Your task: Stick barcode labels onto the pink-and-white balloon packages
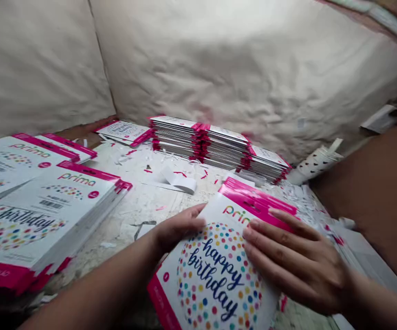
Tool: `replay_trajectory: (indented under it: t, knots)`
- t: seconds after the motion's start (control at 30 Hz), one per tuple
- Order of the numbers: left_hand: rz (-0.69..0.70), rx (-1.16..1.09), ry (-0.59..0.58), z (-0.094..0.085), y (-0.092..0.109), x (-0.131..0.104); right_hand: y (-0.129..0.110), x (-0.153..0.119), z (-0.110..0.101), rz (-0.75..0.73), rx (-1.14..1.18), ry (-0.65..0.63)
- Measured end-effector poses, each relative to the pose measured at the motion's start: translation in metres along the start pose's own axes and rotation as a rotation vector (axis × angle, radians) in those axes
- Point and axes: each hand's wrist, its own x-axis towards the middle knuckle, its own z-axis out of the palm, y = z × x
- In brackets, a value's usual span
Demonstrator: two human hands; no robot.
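A flat printed packet (215,270) with "happy birthday" in blue letters, coloured dots and pink ends lies tilted in front of me. My left hand (179,228) is closed on its left edge, thumb on top and the other fingers hidden beneath. Across the packet's right side my right hand (291,256) rests flat with its fingers stretched out, covering part of the "prima" lettering. Its thumb is out of sight. Whether this is one packet or several together, I cannot tell.
Piles of matching packets (47,215) stand at the left. Tall stacks (219,144) line the back against a wrinkled pale sheet (226,59). Paper scraps (176,178) litter the worktable (123,238). A rolled heart-patterned paper (315,164) leans at the right beside a brown panel (373,197).
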Motion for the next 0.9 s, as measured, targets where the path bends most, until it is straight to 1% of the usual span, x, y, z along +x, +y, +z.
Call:
replay_trajectory:
  t: [0.03,0.07,0.1,0.13,0.17,0.2,0.23,0.27,0.3,0.37,0.43,0.5,0.57,0.63,0.67,0.73,0.8,0.83,0.9]
  knots:
    - [0.077,0.06,0.068,0.009,-0.002,0.0,0.0,-0.011,0.0,0.211,0.025,0.169]
    - [0.149,0.118,0.129,0.017,-0.004,-0.001,0.0,-0.021,0.0,0.395,0.078,0.311]
    - [0.216,0.173,0.183,0.026,-0.007,-0.001,-0.003,-0.03,0.002,0.551,0.162,0.423]
    - [0.278,0.226,0.232,0.034,-0.011,-0.003,-0.007,-0.038,0.006,0.679,0.28,0.504]
    - [0.343,0.269,0.277,0.042,-0.016,-0.005,-0.013,-0.045,0.012,0.783,0.483,0.555]
    - [0.394,0.315,0.314,0.049,-0.023,-0.008,-0.021,-0.049,0.02,0.847,0.698,0.56]
    - [0.434,0.373,0.346,0.056,-0.029,-0.011,-0.03,-0.052,0.028,0.877,0.885,0.544]
    - [0.472,0.444,0.374,0.062,-0.036,-0.014,-0.039,-0.054,0.038,0.904,1.014,0.542]
    - [0.511,0.52,0.403,0.068,-0.041,-0.016,-0.049,-0.055,0.047,0.946,1.09,0.565]
    - [0.586,0.661,0.462,0.079,-0.049,-0.019,-0.063,-0.054,0.062,1.011,1.133,0.671]
    - [0.65,0.778,0.509,0.088,-0.052,-0.018,-0.072,-0.054,0.071,1.022,1.119,0.766]
    - [0.688,0.88,0.542,0.095,-0.052,-0.015,-0.075,-0.053,0.075,1.013,1.115,0.817]
    - [0.702,0.921,0.545,0.098,-0.052,-0.012,-0.075,-0.053,0.076,1.026,1.138,0.847]
    - [0.676,0.896,0.528,0.095,-0.054,-0.011,-0.076,-0.052,0.075,1.043,1.166,0.852]
    - [0.641,0.875,0.517,0.091,-0.056,-0.011,-0.076,-0.052,0.075,1.054,1.166,0.848]
    - [0.53,0.828,0.511,0.083,-0.06,-0.012,-0.076,-0.052,0.076,1.081,1.14,0.851]
    - [0.419,0.76,0.537,0.076,-0.066,-0.013,-0.076,-0.052,0.077,1.095,1.129,0.842]
    - [0.389,0.717,0.562,0.074,-0.068,-0.013,-0.077,-0.053,0.078,1.083,1.147,0.809]
    - [0.381,0.645,0.616,0.075,-0.073,-0.01,-0.078,-0.056,0.082,1.034,1.198,0.7]
